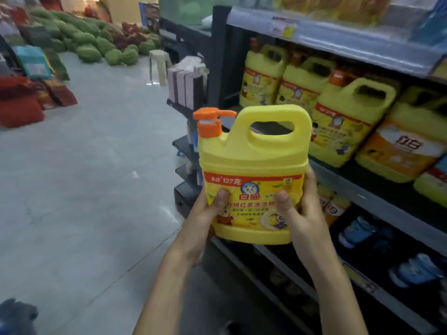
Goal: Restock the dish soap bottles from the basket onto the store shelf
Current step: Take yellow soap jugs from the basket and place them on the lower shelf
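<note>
Yellow plastic dish soap jug with orange pump (254,175) upright, both thumbs on label; left hand (205,213) and right hand (300,213) clasp its lower sides. Grey metal shelf (362,187) lies up-right, nearer right hand.

Your view is dim and cool-toned; the light is soft and even, and the pale floor (84,177) carries only a faint sheen. The dish soap bottle (254,160) is the sharpest thing you see, its label readable; the yellow jugs (343,117) behind it are smeared, and the green melons (92,44) far off are soft blobs. The shelf (362,44) edges bow and stretch toward the right border; the lower tiers (290,274) sink into shadow.
</note>
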`<state>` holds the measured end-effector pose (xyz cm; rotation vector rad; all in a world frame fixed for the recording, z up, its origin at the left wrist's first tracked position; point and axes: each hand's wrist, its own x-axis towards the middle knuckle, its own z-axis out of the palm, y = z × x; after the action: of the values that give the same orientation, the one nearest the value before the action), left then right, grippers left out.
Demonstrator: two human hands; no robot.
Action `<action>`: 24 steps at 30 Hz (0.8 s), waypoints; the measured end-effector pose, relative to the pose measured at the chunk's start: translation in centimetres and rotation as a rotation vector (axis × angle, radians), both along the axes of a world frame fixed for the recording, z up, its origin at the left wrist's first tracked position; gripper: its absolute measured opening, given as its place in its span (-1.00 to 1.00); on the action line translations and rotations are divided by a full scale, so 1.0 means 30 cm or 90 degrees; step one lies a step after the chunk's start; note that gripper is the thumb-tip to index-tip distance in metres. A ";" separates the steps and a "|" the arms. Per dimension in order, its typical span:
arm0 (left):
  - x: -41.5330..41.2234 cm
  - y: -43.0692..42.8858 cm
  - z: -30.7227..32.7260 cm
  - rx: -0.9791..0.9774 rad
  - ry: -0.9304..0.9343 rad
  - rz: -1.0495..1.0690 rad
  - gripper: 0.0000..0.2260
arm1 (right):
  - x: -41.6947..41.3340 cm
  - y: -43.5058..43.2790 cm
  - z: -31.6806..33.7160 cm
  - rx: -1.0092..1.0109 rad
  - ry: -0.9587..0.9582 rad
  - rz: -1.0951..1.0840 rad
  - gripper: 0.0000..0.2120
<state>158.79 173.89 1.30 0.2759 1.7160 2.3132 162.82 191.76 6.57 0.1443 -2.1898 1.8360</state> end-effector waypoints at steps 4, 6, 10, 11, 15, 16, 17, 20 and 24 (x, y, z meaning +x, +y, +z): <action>-0.258 0.076 0.002 -0.032 0.032 -0.063 -0.10 | -0.186 0.073 -0.039 -0.020 0.020 -0.055 -0.12; -0.386 0.121 0.010 -0.038 0.038 -0.099 -0.07 | -0.282 0.110 -0.048 -0.037 0.030 -0.074 -0.13; -0.580 0.194 0.053 -0.034 0.090 -0.127 -0.10 | -0.450 0.175 -0.038 -0.021 0.077 -0.097 -0.20; -0.625 0.211 0.062 -0.041 0.095 -0.133 -0.11 | -0.492 0.190 -0.031 -0.015 0.084 -0.104 -0.19; -0.798 0.239 0.057 -0.034 0.124 -0.169 -0.13 | -0.611 0.205 -0.028 0.025 0.091 -0.129 -0.23; -0.848 0.246 0.054 -0.032 0.135 -0.168 -0.16 | -0.643 0.209 -0.036 0.040 0.096 -0.147 -0.27; -0.894 0.253 0.053 -0.040 0.150 -0.173 -0.23 | -0.675 0.213 -0.046 0.048 0.096 -0.160 -0.30; -1.030 0.289 0.048 -0.066 0.176 -0.197 -0.62 | -0.761 0.220 -0.063 0.014 0.072 -0.214 -0.38; -1.174 0.330 0.042 -0.080 0.222 -0.202 -0.57 | -0.864 0.217 -0.048 0.056 0.054 -0.310 -0.39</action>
<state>123.56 183.78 2.57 0.9009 1.8008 2.0050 136.89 198.26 5.13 -0.2667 -2.0206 1.4380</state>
